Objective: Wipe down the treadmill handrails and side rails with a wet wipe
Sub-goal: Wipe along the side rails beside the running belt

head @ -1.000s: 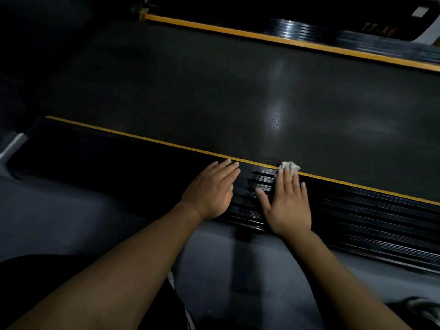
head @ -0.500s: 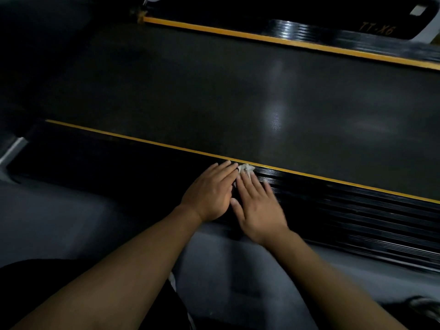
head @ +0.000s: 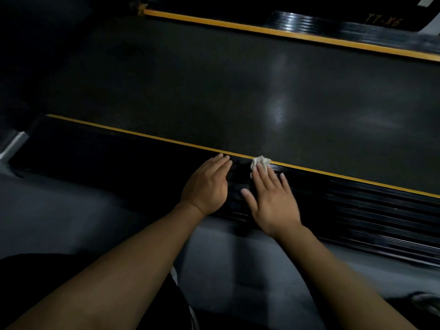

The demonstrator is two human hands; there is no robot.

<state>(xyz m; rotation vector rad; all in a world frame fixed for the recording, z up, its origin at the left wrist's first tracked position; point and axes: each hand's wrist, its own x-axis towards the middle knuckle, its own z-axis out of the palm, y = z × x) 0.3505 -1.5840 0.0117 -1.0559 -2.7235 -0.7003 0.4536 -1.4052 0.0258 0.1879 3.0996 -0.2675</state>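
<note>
The near side rail (head: 357,210) of the treadmill is black and ribbed, with a yellow line along its inner edge. My right hand (head: 271,198) lies flat on it with straight fingers and presses a crumpled white wet wipe (head: 260,161) under the fingertips, beside the yellow line. My left hand (head: 207,184) rests flat on the same rail just left of the right hand, fingers straight, holding nothing. The far side rail (head: 309,25) runs across the top with its own yellow line.
The dark running belt (head: 238,91) lies between the two rails. Grey floor (head: 71,222) runs along the near side of the treadmill. My dark-clothed knee (head: 35,270) shows at bottom left, a shoe (head: 423,303) at bottom right.
My right hand slid the wipe left up to the left hand, then back right a little, so a gap has opened between the hands. The left hand stayed in place.
</note>
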